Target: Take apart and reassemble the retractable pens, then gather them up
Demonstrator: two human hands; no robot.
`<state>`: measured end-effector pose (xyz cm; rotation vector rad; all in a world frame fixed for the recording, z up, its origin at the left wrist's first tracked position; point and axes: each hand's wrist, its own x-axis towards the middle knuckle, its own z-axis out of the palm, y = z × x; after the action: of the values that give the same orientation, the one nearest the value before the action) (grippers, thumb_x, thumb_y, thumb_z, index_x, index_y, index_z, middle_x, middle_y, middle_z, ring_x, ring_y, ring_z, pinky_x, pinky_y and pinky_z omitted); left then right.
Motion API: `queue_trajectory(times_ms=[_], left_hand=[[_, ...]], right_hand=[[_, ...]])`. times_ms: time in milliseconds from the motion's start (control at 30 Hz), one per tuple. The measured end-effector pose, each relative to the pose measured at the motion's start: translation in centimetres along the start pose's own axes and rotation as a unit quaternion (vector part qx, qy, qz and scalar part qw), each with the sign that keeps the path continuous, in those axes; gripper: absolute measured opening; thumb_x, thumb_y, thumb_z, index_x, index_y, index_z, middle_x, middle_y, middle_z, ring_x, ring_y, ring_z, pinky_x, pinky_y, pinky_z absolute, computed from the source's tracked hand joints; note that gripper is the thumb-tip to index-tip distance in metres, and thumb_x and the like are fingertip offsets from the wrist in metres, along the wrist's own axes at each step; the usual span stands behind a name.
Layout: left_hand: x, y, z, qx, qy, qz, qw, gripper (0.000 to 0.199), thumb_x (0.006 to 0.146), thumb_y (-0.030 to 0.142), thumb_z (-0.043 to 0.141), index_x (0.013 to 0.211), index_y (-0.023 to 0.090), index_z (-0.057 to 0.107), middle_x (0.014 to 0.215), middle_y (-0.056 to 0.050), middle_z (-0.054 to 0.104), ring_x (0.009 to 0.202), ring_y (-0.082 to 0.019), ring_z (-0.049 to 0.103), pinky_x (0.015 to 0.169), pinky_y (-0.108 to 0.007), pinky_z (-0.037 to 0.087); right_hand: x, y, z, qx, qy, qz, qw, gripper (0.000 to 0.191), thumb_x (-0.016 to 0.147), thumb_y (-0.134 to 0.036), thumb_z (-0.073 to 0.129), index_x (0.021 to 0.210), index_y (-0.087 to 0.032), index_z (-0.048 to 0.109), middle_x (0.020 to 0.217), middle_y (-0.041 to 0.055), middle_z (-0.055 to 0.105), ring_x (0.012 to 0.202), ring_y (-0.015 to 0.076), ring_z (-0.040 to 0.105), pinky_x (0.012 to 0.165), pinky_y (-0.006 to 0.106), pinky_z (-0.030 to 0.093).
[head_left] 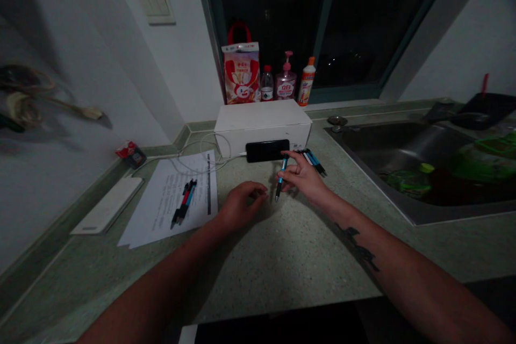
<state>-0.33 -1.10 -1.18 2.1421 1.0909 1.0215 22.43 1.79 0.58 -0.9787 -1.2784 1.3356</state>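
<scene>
My right hand grips a blue and black ballpoint pen over the counter, its tip pointing down. The index finger reaches to the pen's top end. My left hand hovers just left of the pen, loosely curled, with a gap between thumb and fingers and nothing seen in it. Behind the right hand, several pens lie side by side, partly hidden by it. On printed sheets to the left rests another group of pens, red, blue and black. A black smartphone leans against a white box.
A white cable runs from the phone across the paper. The steel sink is at right, with green items in it. Bottles and a red bag stand behind the box. A flat white slab lies at left.
</scene>
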Motion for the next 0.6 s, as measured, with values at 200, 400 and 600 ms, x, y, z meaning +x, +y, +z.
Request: queue_trajectory(times_ms=[200,400,600], left_hand=[[0.1,0.37,-0.09,-0.004,-0.009,-0.023,1.0,0.014,0.092,0.027,0.063,0.101,0.021,0.071,0.09,-0.004,0.074,0.081,-0.018,0.069,0.079,-0.034,0.057],[0.1,0.27,-0.23,0.008,-0.006,-0.025,1.0,0.015,0.091,0.028,0.063,0.102,0.021,0.072,0.091,-0.004,0.075,0.081,-0.019,0.069,0.08,-0.035,0.058],[0.03,0.18,-0.15,0.018,-0.015,-0.021,1.0,0.015,0.092,0.028,0.063,0.102,0.021,0.072,0.091,-0.004,0.075,0.082,-0.019,0.07,0.08,-0.034,0.057]], right_hand=[[-0.17,-0.55,0.25,0.001,-0.008,-0.003,1.0,0.098,0.073,-0.039,0.085,0.156,-0.026,0.035,0.075,-0.0032,0.074,0.064,0.0181,0.072,0.055,0.028,0.059],[-0.13,-0.66,0.22,-0.001,-0.005,-0.009,1.0,0.095,0.072,-0.041,0.085,0.154,-0.027,0.04,0.073,-0.0045,0.072,0.062,0.017,0.07,0.052,0.026,0.057],[0.13,-0.17,-0.1,0.002,-0.002,-0.005,1.0,0.093,0.073,-0.038,0.084,0.153,-0.027,0.04,0.072,-0.0053,0.072,0.06,0.0164,0.069,0.052,0.027,0.056]])
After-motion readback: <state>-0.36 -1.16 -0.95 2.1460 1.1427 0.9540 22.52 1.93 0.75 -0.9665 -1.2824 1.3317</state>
